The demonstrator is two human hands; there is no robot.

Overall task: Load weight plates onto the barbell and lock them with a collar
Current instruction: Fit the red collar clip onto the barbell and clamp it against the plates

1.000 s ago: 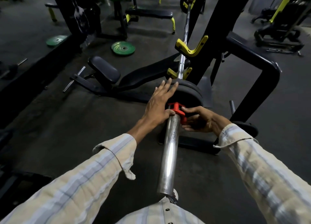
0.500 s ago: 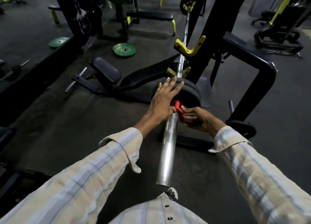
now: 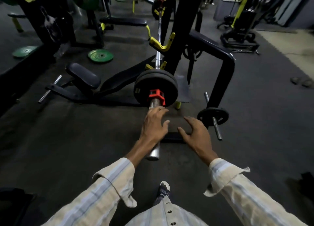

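A dark rubber-matted gym floor (image 3: pixel 68 132) carries everything; two green weight plates (image 3: pixel 100 55) (image 3: pixel 24 51) lie flat on it at the far left; a black incline bench (image 3: pixel 95 84) stands beside them; a pair of sandals (image 3: pixel 301 82) rests at the right edge.

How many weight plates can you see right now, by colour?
Black plates on the near barbell sleeve: 2
Black plate on the storage peg: 1
Green plates lying on the floor: 2
Total: 5
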